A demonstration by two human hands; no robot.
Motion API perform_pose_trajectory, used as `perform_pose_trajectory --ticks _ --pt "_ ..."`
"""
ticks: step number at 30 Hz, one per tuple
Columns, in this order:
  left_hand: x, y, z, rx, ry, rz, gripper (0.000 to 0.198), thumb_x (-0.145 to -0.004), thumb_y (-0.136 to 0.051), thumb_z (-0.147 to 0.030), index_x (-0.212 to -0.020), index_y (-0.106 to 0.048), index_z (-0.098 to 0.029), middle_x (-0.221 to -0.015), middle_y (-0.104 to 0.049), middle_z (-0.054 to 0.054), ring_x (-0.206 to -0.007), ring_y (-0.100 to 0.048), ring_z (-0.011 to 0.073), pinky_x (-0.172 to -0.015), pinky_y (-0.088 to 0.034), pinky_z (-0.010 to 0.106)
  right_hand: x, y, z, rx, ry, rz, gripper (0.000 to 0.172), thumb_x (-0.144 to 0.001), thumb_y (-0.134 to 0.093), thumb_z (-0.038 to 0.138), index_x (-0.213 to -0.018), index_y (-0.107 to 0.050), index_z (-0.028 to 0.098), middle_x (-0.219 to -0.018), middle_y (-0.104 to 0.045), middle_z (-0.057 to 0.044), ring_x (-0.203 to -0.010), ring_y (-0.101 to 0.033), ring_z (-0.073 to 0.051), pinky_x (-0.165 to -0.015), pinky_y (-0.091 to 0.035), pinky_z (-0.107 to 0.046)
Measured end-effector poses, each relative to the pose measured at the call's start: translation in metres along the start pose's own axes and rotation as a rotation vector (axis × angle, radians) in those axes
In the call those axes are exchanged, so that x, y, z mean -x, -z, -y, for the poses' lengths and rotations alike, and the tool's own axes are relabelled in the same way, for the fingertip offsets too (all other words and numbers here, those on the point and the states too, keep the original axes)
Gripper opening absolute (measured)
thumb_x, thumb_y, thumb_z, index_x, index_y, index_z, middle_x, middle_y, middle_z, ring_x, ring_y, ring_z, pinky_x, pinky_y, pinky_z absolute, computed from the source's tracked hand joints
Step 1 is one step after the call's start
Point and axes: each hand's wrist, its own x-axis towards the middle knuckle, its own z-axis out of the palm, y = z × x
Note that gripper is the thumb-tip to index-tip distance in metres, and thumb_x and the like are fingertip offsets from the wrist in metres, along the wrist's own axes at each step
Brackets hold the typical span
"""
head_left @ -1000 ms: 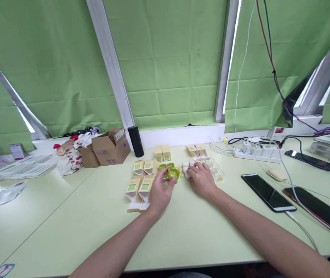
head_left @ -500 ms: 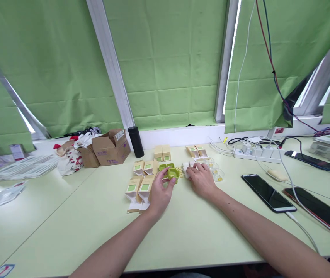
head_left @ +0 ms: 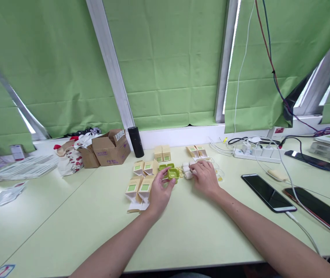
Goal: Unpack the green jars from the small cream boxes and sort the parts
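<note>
My left hand [head_left: 161, 192] holds a small green square container [head_left: 173, 173] between thumb and fingers. Just behind it are more green containers [head_left: 166, 166]. My right hand [head_left: 204, 177] rests over the right side of a group of white rolls [head_left: 187, 170], its fingers bent down and their tips hidden. Beside and behind that hand lie clear plastic cups [head_left: 219, 174]. Small yellowish pieces [head_left: 180, 172] sit between the green container and the rolls. Open cardboard boxes with green labels [head_left: 145, 187] stand left of my left hand.
Further back are a pair of small boxes [head_left: 162, 153], another pair [head_left: 197, 151], a black bottle [head_left: 135, 142] and a brown carton [head_left: 111, 147]. Phones [head_left: 268, 192] and cables lie to the right, near a white power strip [head_left: 257, 154].
My right hand has shifted slightly to the right, uncovering more of the white rolls. The left hand and its green container have barely moved.
</note>
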Motion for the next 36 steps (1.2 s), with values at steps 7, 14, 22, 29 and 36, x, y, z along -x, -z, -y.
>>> perform_pose_trajectory --ticks 7,14,22,29,36 --pt "0.001 -0.002 -0.008 0.043 -0.035 0.027 0.046 -0.085 -0.077 -0.038 -0.125 -0.059 -0.022 -0.129 -0.069 0.011 -0.12 -0.066 0.0267 -0.1 -0.054 0.041 0.002 0.013 0.01 -0.151 0.055 -0.205 0.018 -0.085 -0.06 0.007 -0.093 -0.059 0.023 -0.085 -0.069 -0.004 -0.093 -0.059 -0.028 -0.081 -0.039 -0.041" --pt "0.006 -0.003 -0.013 0.051 -0.056 0.074 0.048 -0.085 -0.079 -0.036 -0.123 -0.054 -0.022 -0.116 -0.073 0.01 -0.109 -0.07 0.0247 -0.099 -0.053 0.04 0.006 0.017 0.042 -0.354 0.117 -0.188 0.039 -0.088 -0.068 0.021 -0.125 -0.056 0.025 -0.119 -0.071 -0.01 -0.119 -0.059 -0.034 -0.098 -0.048 -0.052" --pt "0.01 -0.009 -0.01 -0.007 -0.046 0.112 0.046 -0.083 -0.083 -0.039 -0.114 -0.053 -0.023 -0.106 -0.074 0.007 -0.1 -0.072 0.0227 -0.091 -0.055 0.036 0.009 0.01 0.049 -0.473 0.084 -0.156 0.051 -0.088 -0.071 0.027 -0.134 -0.049 0.026 -0.127 -0.066 -0.012 -0.126 -0.055 -0.033 -0.104 -0.05 -0.054" --pt "0.012 -0.011 -0.005 -0.013 0.033 0.144 0.05 -0.081 -0.083 -0.05 -0.109 -0.051 -0.023 -0.106 -0.073 0.008 -0.093 -0.072 0.0217 -0.076 -0.055 0.031 0.009 0.005 0.047 -0.501 0.099 -0.179 0.044 -0.084 -0.066 0.017 -0.124 -0.051 0.025 -0.112 -0.063 -0.011 -0.109 -0.057 -0.032 -0.091 -0.053 -0.05" --pt "0.009 -0.011 -0.006 -0.06 0.041 0.124 0.052 -0.081 -0.078 -0.061 -0.105 -0.054 -0.021 -0.097 -0.075 0.008 -0.089 -0.072 0.0225 -0.079 -0.054 0.034 0.007 0.012 0.049 -0.43 0.088 -0.146 0.043 -0.086 -0.065 0.02 -0.126 -0.05 0.023 -0.117 -0.057 -0.013 -0.112 -0.053 -0.033 -0.093 -0.05 -0.053"
